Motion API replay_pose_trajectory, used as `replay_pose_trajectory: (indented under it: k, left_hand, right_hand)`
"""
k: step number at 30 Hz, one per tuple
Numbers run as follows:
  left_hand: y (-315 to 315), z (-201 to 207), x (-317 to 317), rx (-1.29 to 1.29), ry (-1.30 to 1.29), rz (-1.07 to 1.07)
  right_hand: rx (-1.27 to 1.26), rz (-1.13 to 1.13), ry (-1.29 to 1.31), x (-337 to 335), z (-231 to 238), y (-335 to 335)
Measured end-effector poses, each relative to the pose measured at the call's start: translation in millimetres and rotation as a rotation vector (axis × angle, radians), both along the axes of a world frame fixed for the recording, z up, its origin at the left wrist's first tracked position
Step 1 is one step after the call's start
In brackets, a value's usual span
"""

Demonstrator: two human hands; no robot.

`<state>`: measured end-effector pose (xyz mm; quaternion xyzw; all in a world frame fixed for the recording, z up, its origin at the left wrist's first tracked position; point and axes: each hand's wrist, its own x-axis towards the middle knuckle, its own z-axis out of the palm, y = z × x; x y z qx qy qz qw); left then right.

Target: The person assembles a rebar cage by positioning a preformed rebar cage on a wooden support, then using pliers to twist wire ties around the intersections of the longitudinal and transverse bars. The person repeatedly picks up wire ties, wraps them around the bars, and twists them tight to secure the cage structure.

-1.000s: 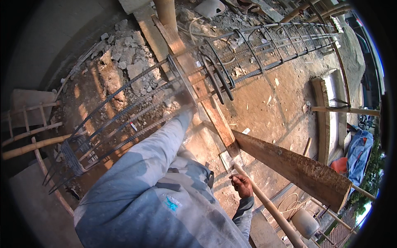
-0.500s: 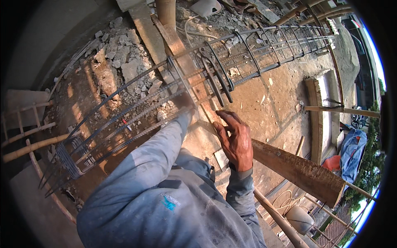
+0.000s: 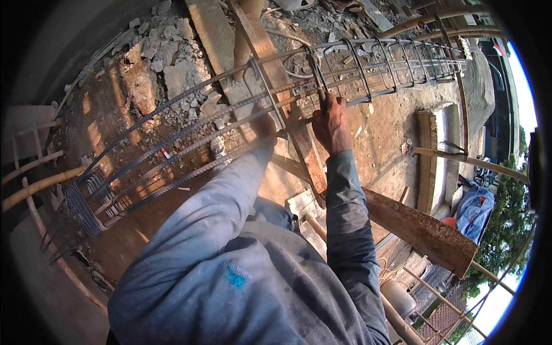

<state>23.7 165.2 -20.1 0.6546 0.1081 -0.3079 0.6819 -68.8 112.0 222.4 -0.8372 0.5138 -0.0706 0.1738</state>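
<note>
A long cage of steel reinforcing bars with square stirrups crosses in front of me. My right hand is closed round the handles of a pair of pincers, whose head points away from me over the cage. My left hand is among the lower bars, beside a loose-looking stirrup. It is blurred and partly behind the bars, so its fingers do not show clearly. A wooden plank passes under the cage between my hands.
Broken concrete rubble lies beyond the cage. A thick timber beam extends to my right. Bundled stirrups hang at the cage's left end. Bamboo poles stand at the right, near a blue tarp.
My right hand, open before, has reached forward and taken hold of the pincers that lay on the cage. My left hand stays near the stirrup; the view has shifted slightly.
</note>
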Motion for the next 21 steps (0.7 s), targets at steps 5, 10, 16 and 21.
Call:
replay_pose_trajectory:
  k: [5, 10, 16, 21]
  left_hand:
    - [0.7, 3.7, -0.5, 0.187, -0.170, -0.076]
    - [-4.0, 2.7, -1.2, 0.124, -0.118, -0.003]
    - [0.3, 9.8, 2.2, 0.211, -0.140, -0.152]
    - [3.7, 7.4, 3.3, 0.250, -0.254, -0.220]
  right_hand:
    - [0.269, -0.024, -0.330, -44.8, 47.9, 70.7]
    - [0.263, -0.059, 0.171, -69.9, 78.7, 116.4]
    - [-0.152, 0.320, 0.204, -86.6, 75.6, 129.4]
    - [-0.135, 0.388, 0.369, -80.8, 70.8, 136.7]
